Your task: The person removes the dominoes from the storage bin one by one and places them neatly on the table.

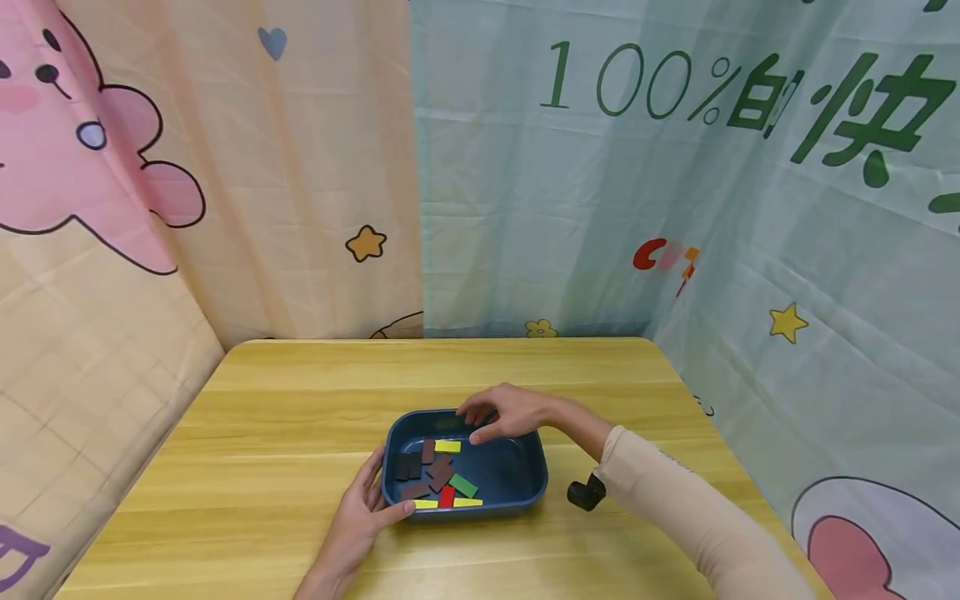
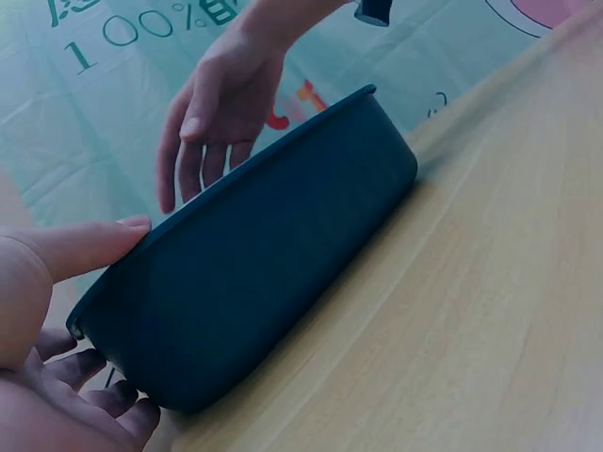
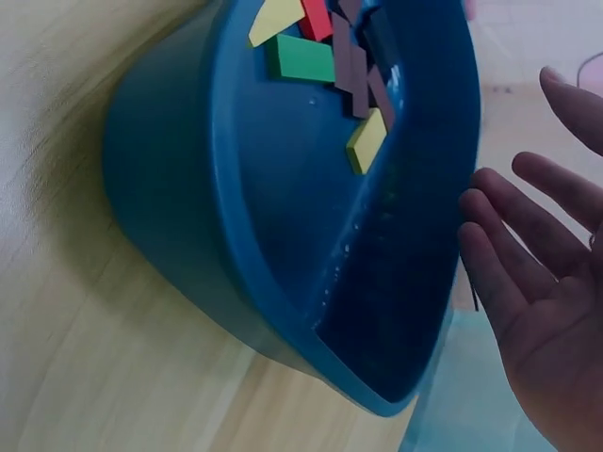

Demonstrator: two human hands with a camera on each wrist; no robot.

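Note:
A dark blue plastic tub [image 1: 502, 467] sits on the table. My left hand [image 1: 360, 517] grips its near left corner, the thumb over the rim and the fingers against the side in the left wrist view. Small flat blocks lie mostly in the tub's left half: several brown blocks [image 1: 442, 472], dark blocks [image 1: 408, 467], a green block [image 1: 462, 485], a red block [image 1: 447, 497] and yellow blocks [image 1: 447, 447]. My right hand [image 1: 512, 412] is over the far rim, its fingers loosely spread and holding nothing. In the right wrist view its fingertips [image 3: 482, 179] overlap the rim.
The wooden table [image 1: 300, 392] extends around the tub on all sides. A small black device [image 1: 587, 493] shows beside the right sleeve [image 1: 675, 500]. Printed curtains [image 1: 525, 208] hang behind the table and along its sides.

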